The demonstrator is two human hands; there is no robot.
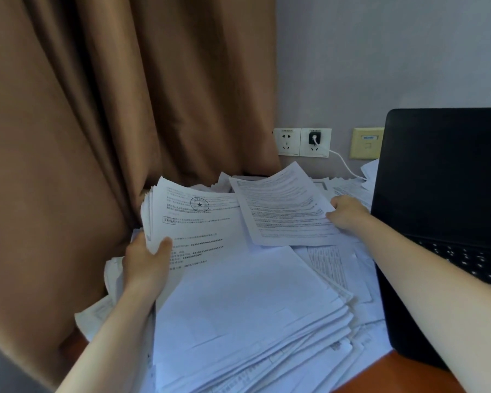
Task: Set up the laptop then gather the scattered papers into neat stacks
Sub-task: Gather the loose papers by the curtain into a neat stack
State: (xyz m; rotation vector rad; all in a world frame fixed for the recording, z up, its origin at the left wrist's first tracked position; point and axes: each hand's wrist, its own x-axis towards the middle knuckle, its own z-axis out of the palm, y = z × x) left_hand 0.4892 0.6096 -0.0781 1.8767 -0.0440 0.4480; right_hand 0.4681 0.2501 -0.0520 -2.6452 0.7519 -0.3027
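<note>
Papers (253, 307) lie in a loose, deep heap on the desk (394, 373), filling all the room left of the laptop (442, 180) and reaching its left edge. Farthest from the laptop hangs a brown curtain (97, 137), and the heap's far-left edge presses against its folds.

The left hand (145, 259) grips a thick sheaf (193, 222) at its near corner, thumb on the printed top page, fingers beneath. The sheaf is lifted off the heap, and its long axis runs away from the person toward the wall, the round stamp at the far end.

Between the sheaf and the laptop, blank sheets top the heap. Their near-right edges fan out in steps toward the laptop's base.

Closer to the laptop, a few printed sheets (281, 208) lie askew, one corner pointing at the wall sockets (287, 141). The right hand (347, 212), just left of the screen, pinches their right edge with curled fingers.

A white cable (343, 163) runs from the plug (313, 137) toward the back of the laptop. The laptop stands open, screen dark, keyboard facing the person. Bare wood shows only at the near corner in front of it.
</note>
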